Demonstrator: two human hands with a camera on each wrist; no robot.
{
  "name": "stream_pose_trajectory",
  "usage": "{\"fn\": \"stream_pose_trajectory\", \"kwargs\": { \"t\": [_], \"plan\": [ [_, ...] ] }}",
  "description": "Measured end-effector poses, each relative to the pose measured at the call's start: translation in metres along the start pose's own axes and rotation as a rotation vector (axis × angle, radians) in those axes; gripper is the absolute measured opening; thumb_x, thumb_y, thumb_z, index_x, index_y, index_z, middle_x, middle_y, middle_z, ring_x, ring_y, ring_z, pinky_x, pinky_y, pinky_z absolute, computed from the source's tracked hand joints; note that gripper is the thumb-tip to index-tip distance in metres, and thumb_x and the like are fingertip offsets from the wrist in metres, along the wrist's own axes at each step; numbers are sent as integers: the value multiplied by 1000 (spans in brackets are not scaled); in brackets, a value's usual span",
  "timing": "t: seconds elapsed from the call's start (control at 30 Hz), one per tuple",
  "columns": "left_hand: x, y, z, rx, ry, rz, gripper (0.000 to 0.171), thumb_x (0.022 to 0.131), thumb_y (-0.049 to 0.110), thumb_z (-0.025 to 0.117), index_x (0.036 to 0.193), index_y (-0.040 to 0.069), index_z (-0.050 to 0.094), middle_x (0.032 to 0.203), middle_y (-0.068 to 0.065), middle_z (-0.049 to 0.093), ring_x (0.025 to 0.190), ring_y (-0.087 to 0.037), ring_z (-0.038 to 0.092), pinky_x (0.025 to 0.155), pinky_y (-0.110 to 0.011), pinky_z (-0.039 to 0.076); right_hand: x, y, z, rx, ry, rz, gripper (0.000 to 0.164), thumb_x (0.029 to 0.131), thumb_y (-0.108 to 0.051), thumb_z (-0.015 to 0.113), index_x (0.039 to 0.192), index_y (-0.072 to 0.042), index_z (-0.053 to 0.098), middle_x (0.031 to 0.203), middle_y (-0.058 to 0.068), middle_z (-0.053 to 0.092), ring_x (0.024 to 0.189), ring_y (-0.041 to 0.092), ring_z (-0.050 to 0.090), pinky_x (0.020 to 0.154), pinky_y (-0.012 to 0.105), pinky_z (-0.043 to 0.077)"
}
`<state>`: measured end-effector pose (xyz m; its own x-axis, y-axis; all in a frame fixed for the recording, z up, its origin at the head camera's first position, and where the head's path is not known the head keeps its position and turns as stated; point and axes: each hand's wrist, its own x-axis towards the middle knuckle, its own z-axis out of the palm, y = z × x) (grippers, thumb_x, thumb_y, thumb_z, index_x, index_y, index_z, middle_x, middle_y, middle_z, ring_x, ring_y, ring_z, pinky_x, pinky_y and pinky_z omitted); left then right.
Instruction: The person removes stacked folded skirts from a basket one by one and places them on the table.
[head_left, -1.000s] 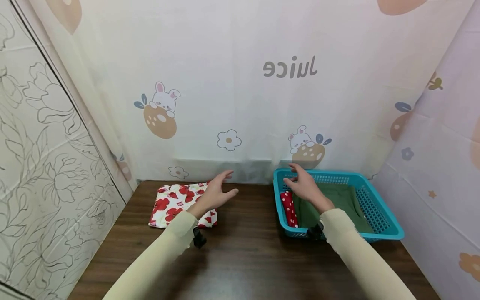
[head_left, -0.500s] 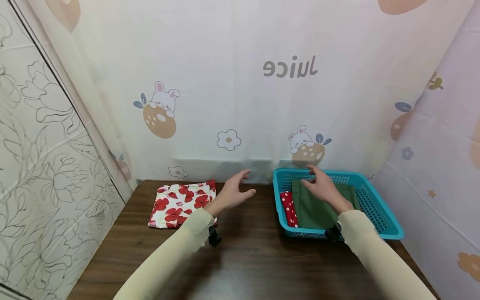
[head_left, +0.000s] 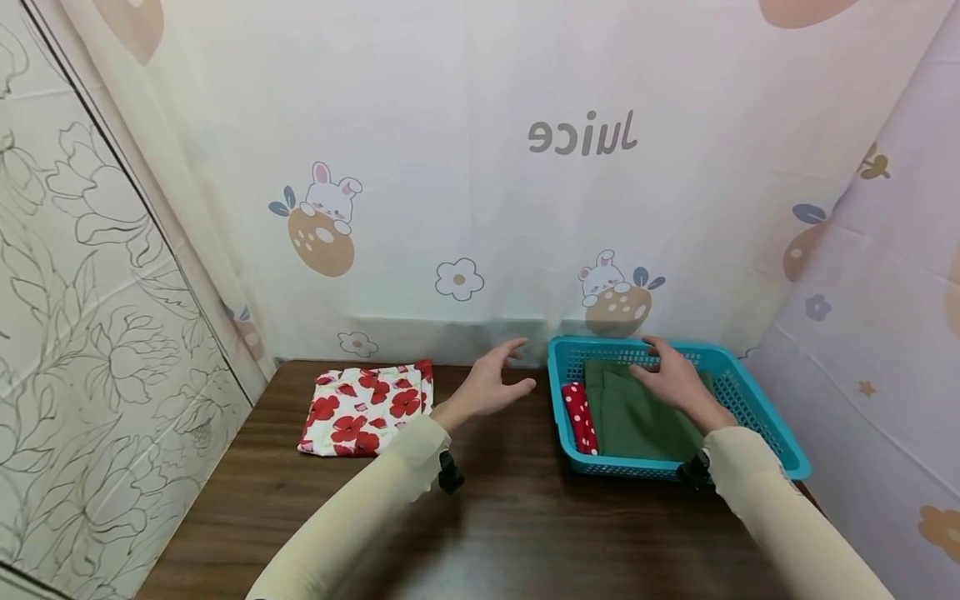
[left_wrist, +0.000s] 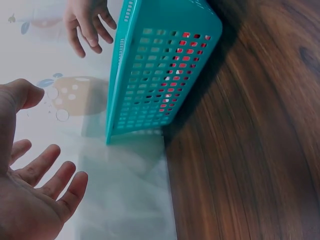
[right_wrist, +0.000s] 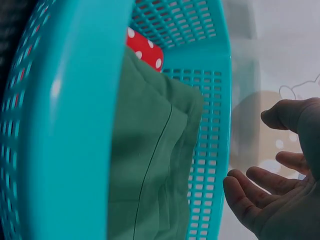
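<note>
Hands (head_left: 670, 379) hover near the basket (head_left: 738, 402) (long axis left-right).

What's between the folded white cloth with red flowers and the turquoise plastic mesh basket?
Head view: dark-brown wooden tabletop, no object lying on that stretch; the left hand hovers above it.

Gray "Juice" (head_left: 589, 136), mirrored, on white curtain (head_left: 405, 217)

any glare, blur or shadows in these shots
Head view: pale sheen on the table near the bottom edge, soft shadow beside the left sleeve; left wrist view: dark shadow on the table along the basket; right wrist view: the basket's near side blurred, with a small glare spot.
</note>
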<state>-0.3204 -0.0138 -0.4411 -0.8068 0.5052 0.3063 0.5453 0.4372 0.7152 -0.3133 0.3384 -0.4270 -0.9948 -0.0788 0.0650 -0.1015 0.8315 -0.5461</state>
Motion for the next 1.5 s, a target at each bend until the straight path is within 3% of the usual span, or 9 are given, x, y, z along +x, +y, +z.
{"fn": "stream_pose_trajectory", "kwargs": {
  "t": [0.6,0.87,1.0,1.3,1.5],
  "plan": [
    [12,22,21,-20,-28,0,69,98,33,68,158,18,38,144,-9,58,123,-23,57,98,-35,55,-12,19,-18,-70,12,27,77,104,-36,58,158,8,23,147,43,39,123,58,53,89,64,53],
    [13,27,28,-51,-62,4,70,99,32,68,159,17,35,149,-14,54,132,-34,56,103,-41,54,-16,24,-22,-85,24,17,76,104,-32,60,156,10,25,145,44,41,120,59,54,88,65,53],
    [15,30,31,-50,-72,2,70,99,32,68,159,19,34,149,-12,54,132,-34,55,101,-39,55,-18,29,-23,-92,24,28,78,104,-36,59,156,10,25,145,44,40,120,59,54,88,65,53],
    [21,39,39,-46,-86,19,71,98,31,67,159,18,34,147,-8,53,123,-25,58,89,-23,55,-20,37,-27,-120,18,28,80,104,-38,59,156,12,23,144,46,40,122,61,50,91,69,49],
    [26,50,44,-95,-76,9,70,98,32,68,158,18,36,147,-6,53,120,-16,57,87,-21,55,-23,42,-29,-154,17,27,83,103,-41,59,154,15,24,144,45,37,125,62,45,93,71,45]
  ]
}}
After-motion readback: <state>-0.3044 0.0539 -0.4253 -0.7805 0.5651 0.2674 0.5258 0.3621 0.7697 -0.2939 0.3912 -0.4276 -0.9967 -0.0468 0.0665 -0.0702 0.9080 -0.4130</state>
